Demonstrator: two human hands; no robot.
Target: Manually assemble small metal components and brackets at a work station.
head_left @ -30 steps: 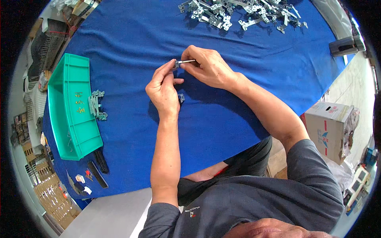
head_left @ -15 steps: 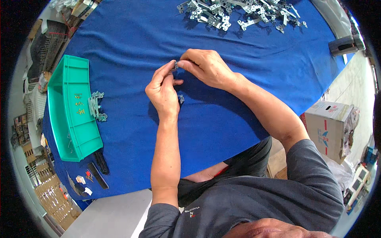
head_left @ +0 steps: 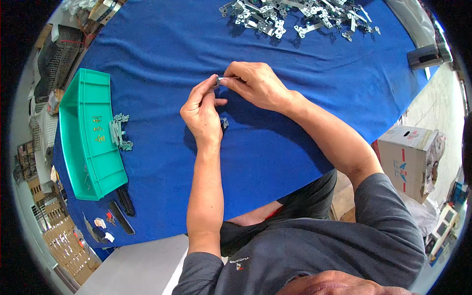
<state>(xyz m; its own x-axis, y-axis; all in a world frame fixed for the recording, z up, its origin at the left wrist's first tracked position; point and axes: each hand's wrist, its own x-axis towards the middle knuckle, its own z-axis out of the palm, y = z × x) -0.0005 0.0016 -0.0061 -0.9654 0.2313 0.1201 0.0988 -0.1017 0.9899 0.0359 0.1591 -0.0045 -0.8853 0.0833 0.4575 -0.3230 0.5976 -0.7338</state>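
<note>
Above the blue cloth, my left hand (head_left: 202,114) pinches a small metal piece (head_left: 217,82) near its fingertips. My right hand (head_left: 259,84) meets it from the right, its thumb and forefinger closed on the same piece; most of the piece is covered by fingers. Just right of my left wrist, another small metal piece (head_left: 224,123) lies on the cloth. A stack of silvery metal brackets (head_left: 119,132) rests against the right side of a green plastic bin (head_left: 105,169), at left.
A big heap of metal brackets (head_left: 300,18) covers the far part of the blue cloth (head_left: 275,162). Near the cloth's left front lie a dark strip (head_left: 121,217) and small scraps. A dark object (head_left: 424,57) stands at the far right edge; a white carton (head_left: 404,157) is beyond the table.
My right fingers have shifted slightly at the metal piece, and more of a shiny part shows between the hands. Otherwise both arms keep their places.
</note>
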